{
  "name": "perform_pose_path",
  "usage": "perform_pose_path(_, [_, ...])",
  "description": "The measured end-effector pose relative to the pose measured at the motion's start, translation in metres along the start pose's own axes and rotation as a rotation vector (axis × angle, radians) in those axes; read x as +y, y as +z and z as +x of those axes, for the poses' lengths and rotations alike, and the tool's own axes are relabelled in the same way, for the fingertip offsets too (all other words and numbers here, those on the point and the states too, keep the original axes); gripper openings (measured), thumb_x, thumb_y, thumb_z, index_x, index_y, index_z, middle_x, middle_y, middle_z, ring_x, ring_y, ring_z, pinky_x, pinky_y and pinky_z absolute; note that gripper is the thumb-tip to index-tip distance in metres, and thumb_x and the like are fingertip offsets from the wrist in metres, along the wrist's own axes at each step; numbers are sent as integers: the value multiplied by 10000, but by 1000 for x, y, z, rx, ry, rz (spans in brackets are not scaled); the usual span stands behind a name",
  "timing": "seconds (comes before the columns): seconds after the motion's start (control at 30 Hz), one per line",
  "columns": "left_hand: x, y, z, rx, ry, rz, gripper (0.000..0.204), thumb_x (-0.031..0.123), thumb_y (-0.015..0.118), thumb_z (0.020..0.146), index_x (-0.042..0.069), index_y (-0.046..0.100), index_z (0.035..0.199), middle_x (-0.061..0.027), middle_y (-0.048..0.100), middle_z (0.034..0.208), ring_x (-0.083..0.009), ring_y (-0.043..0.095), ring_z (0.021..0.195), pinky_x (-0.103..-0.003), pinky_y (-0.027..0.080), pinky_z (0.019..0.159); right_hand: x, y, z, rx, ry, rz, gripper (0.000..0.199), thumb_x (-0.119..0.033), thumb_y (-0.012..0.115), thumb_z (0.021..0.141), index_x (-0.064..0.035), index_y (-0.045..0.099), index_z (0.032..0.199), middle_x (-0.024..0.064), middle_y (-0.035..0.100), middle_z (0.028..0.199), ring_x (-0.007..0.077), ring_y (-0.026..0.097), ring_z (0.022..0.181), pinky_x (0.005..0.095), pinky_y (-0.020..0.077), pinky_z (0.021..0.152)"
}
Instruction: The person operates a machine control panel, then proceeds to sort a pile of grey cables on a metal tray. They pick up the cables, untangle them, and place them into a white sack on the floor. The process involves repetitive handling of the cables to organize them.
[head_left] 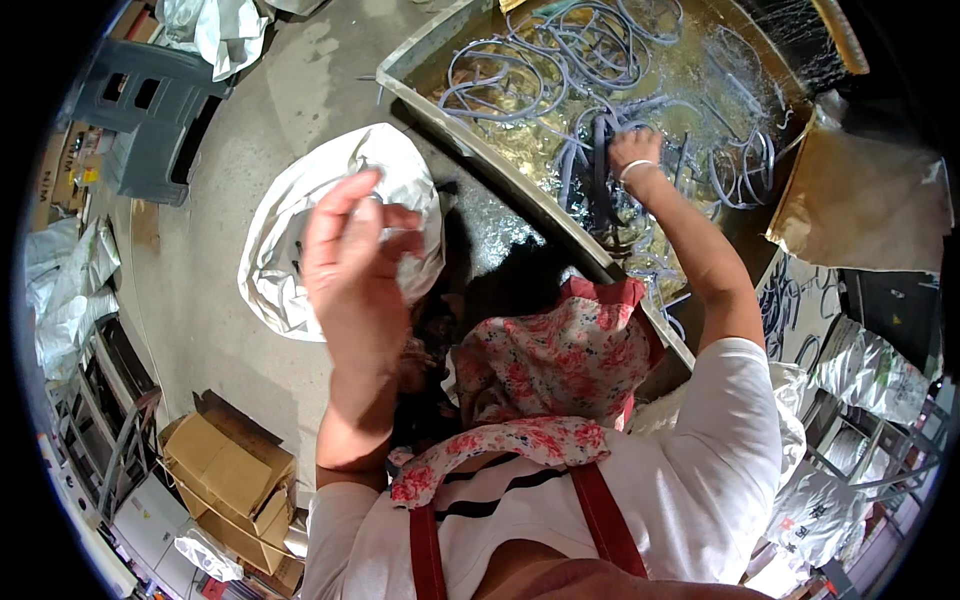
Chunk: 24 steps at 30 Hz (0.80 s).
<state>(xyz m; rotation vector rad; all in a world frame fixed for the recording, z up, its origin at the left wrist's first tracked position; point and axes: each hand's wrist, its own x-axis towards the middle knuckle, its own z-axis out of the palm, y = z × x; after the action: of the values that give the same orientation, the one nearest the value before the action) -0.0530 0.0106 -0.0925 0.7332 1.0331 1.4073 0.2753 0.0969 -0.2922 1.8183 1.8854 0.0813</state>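
the wet gray strips [598, 132] seemed light, bendy and slippery, best gripped mid-length, though whether the right hand [637, 150] clasped any i couldn't tell, the left hand's [355, 255] fingers being apart.

Your main carrier's the shallow trough [500, 172], water in the bottom. You've got grey tubing [627, 50] lying in it: loops by the left corner and along the far edge, another coil toward the right edge, dark bundle [601, 190] close to the near edge. Your floor [225, 320] has the open white sack [268, 250] just outside that near edge, plus a grey stool [150, 85] well off the left corner
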Motion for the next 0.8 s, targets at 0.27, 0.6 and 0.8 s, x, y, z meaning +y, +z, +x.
perform_pose_path(0.27, [-74, 12, 8, -133, -364, -134, 294, 264, 435, 925, 9, 560, 850, -105, 551, 1002, -182, 559, 751, -296, 442, 601, -120, -26, 121, 109, -264, 282, 263, -196, 520, 791, -47, 588, 997, 129, 615, 1019, 268, 567, 993, 380, 448, 824])
perform_pose_path(0.6, [-79, 20, 27, -29, -526, -55, 205, 192, 550, 853, 23, 564, 968, -38, 576, 890, -121, 555, 678, -235, 447, 537, -82, -2, 110, -378, -383, 252, 241, -138, 549, 721, -74, 645, 933, 138, 633, 979, 283, 613, 906, 370, 477, 773])
perform_pose_path(0.8, [-113, 30, 45, -258, -117, 367, 295, 101, 595, 802, -8, 513, 1063, -56, 585, 899, -140, 569, 726, -243, 466, 631, -11, -87, 6, -163, -274, 133, 215, -143, 569, 741, -84, 654, 929, 134, 641, 943, 281, 625, 872, 376, 503, 716])
